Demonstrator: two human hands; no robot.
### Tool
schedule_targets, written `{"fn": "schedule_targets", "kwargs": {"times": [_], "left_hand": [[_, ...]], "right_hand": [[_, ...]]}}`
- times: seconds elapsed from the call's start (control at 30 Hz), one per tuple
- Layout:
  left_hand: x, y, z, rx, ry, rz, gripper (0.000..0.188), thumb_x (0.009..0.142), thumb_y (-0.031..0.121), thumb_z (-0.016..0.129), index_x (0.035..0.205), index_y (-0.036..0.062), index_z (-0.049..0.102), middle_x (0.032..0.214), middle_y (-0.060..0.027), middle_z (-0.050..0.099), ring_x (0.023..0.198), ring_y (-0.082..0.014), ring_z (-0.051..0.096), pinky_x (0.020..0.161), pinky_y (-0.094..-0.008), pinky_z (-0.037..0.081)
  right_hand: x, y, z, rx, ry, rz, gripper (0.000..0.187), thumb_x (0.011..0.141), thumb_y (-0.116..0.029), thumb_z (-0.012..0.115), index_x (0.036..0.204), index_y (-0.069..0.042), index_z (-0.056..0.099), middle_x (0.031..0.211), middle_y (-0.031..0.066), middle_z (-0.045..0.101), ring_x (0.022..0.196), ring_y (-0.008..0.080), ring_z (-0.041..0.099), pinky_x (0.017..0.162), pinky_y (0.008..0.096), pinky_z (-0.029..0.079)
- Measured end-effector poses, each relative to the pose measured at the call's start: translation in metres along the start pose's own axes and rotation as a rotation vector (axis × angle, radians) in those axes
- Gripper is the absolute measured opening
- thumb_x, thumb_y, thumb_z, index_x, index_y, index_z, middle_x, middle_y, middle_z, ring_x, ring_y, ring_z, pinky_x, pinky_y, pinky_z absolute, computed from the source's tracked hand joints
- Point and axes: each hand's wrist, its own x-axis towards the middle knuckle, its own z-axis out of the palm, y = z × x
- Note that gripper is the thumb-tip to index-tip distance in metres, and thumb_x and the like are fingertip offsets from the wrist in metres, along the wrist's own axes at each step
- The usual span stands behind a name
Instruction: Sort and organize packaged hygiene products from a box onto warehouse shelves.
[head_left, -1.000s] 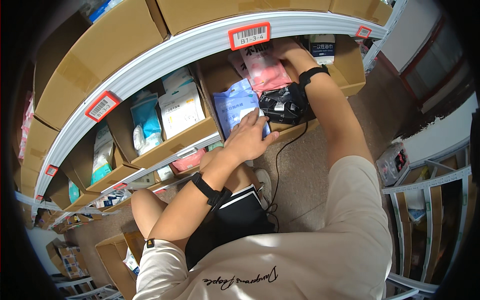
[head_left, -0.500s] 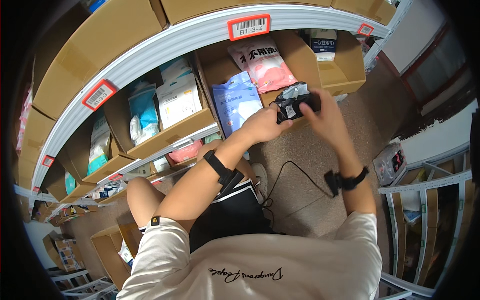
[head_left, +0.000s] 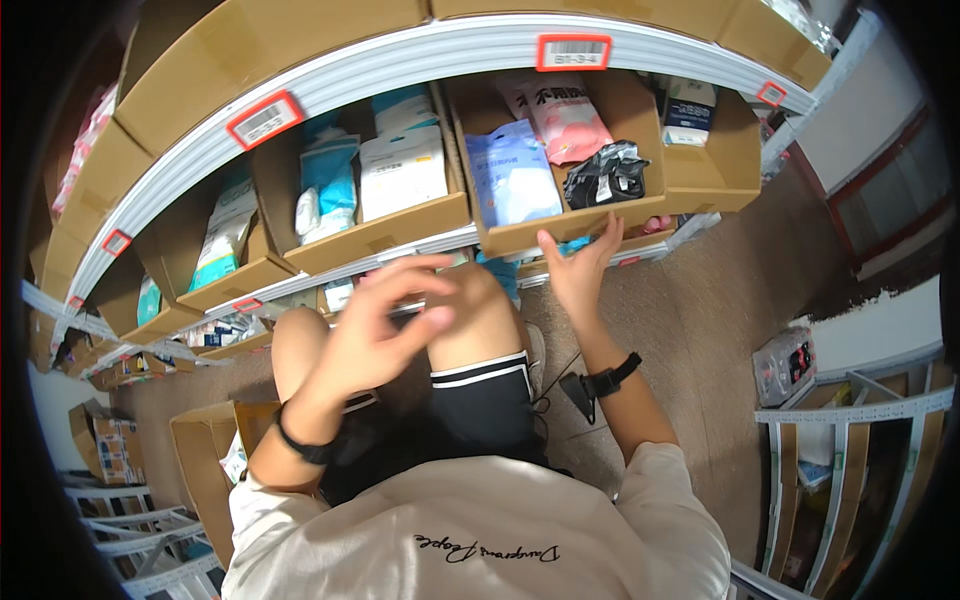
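My right hand [head_left: 580, 268] is at the front wall of an open cardboard box [head_left: 520, 236] on the shelf, fingers spread with the tips touching or close to its lower edge. Inside the box lie a black crinkled plastic packet [head_left: 607, 175], a blue-violet pouch [head_left: 513, 172] and pink-and-white bags [head_left: 565, 120]. The black packet rests at the right, in front of the pink bags. My left hand [head_left: 388, 325] hovers above my knees, fingers apart and slightly blurred, holding nothing.
To the left, another cardboard box [head_left: 400, 222] holds a white pouch [head_left: 403, 170] and teal packs [head_left: 330, 180]. A box at the right has a dark-and-white pack [head_left: 690, 110]. A cardboard carton [head_left: 205, 470] stands on the floor at my left. Metal racks [head_left: 850, 412] are at the right.
The black packet has left my hands and lies in the box. My left hand has drawn back toward my body; my right hand has dropped to the box's front wall. The view has shifted.
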Motion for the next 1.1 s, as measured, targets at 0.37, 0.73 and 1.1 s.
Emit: {"fn": "schedule_targets", "kwargs": {"times": [0.37,0.73,1.1], "left_hand": [[-0.271,-0.011,-0.198,0.291,1.041,-0.422,0.020,0.097,0.021,0.062,0.106,0.0035,0.065,0.112,-0.0061,0.069,0.096,-0.0111,0.063,0.080,-0.0249,0.046],[-0.542,-0.238,-0.254,0.631,0.536,-1.350,0.046,0.079,0.029,0.078,0.118,0.0064,0.067,0.116,-0.0191,0.069,0.110,-0.0336,0.065,0.096,-0.0419,0.050],[-0.543,-0.356,-0.220,0.722,-0.193,-1.293,0.104,0.057,0.013,0.090,0.147,0.0205,0.039,0.150,-0.0103,0.042,0.138,-0.0345,0.040,0.110,-0.0478,0.038]], "right_hand": [[0.043,0.058,0.088,-0.089,0.179,-0.300,0.103,0.073,-0.039,0.085,0.141,0.012,0.026,0.137,0.0316,0.034,0.129,0.0440,0.034,0.111,0.0529,0.025],[-0.100,-0.282,0.074,0.752,-0.717,-0.270,0.059,0.092,-0.014,0.065,0.141,-0.001,0.035,0.149,0.0194,0.038,0.138,0.0304,0.040,0.109,0.0418,0.037],[-0.212,-0.353,0.113,0.798,-1.302,0.069,0.058,0.087,0.005,0.060,0.139,-0.004,0.036,0.145,0.0131,0.041,0.134,0.0261,0.046,0.104,0.0359,0.040]]}}
